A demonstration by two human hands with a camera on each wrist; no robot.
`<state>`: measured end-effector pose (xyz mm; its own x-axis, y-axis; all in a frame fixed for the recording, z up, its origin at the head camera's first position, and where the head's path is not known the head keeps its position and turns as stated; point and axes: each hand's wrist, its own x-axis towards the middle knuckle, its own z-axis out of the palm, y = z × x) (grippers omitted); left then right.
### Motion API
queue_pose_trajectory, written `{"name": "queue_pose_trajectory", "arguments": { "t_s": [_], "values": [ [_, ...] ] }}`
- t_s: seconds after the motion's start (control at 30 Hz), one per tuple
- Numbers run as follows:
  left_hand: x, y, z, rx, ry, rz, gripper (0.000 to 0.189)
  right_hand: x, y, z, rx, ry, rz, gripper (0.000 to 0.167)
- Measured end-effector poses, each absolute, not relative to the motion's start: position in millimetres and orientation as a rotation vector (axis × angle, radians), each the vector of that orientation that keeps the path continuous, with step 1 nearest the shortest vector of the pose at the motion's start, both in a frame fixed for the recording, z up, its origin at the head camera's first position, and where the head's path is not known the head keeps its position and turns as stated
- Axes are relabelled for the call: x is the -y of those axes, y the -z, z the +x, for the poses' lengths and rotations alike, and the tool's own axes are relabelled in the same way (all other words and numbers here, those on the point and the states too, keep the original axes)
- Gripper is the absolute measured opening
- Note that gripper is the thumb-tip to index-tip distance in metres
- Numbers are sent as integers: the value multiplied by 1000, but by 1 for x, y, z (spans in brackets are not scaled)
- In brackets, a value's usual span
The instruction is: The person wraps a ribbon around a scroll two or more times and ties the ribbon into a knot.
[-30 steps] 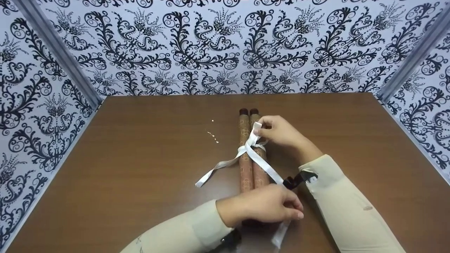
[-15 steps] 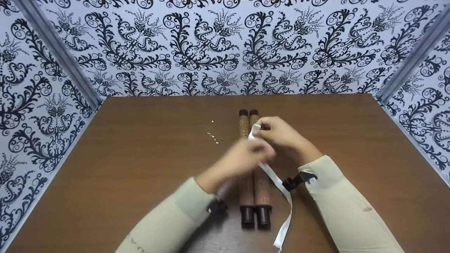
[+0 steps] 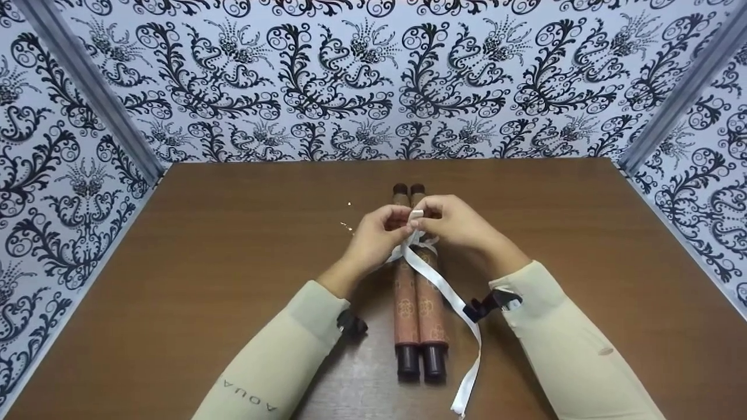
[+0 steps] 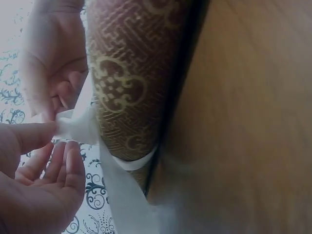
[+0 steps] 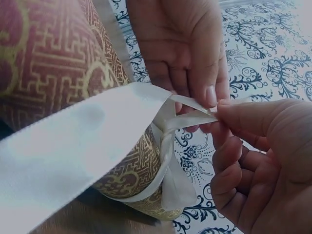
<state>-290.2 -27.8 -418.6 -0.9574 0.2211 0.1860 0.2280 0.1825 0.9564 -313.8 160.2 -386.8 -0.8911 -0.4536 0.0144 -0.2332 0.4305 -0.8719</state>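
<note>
Two slim rollers of a scroll [image 3: 405, 303] lie side by side, covered in reddish-gold patterned brocade with dark end knobs. A white ribbon [image 3: 435, 277] is wrapped round them and crossed at the upper part. My right hand [image 3: 461, 227] pinches a loop of the ribbon just above the rollers. My left hand [image 3: 370, 236] meets it from the left, thumb and fingers on the same bit of ribbon. In the right wrist view the ribbon [image 5: 195, 117] runs between both thumbs [image 5: 243, 114]. The left wrist view shows the left thumb [image 4: 34, 134] against the ribbon [image 4: 80, 126].
One long ribbon tail hangs down to the right of the rollers on the brown table [image 3: 233, 262]. Small pale flecks [image 3: 347, 226] lie left of the scroll. Black-and-white patterned walls [image 3: 350, 87] stand around the table's back and sides.
My left hand has moved from the lower end of the scroll up and across to the ribbon loop, beside the right hand. The right hand has kept its pinch near the same spot.
</note>
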Motion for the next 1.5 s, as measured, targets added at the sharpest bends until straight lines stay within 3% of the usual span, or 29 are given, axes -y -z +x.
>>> {"name": "queue_pose_trajectory", "arguments": {
  "t_s": [0.5, 0.77, 1.03, 1.27, 1.5],
  "values": [
    [25, 426, -289, 2329, 2175, -254, 14, -165, 379, -299, -2554, 1426, -667, 22],
    [25, 431, -288, 2204, 2482, -36, 7, -175, 394, -282, -2578, 1131, -743, 9],
    [24, 432, -289, 2097, 2629, 15, 12, -176, 402, -276, -2578, 862, -865, 15],
    [24, 432, -288, 2042, 2696, 48, 11, -188, 400, -281, -2487, 900, -943, 11],
    [23, 433, -287, 2021, 2719, 26, 11, -213, 401, -292, -2304, 1053, -767, 6]
  ]
}}
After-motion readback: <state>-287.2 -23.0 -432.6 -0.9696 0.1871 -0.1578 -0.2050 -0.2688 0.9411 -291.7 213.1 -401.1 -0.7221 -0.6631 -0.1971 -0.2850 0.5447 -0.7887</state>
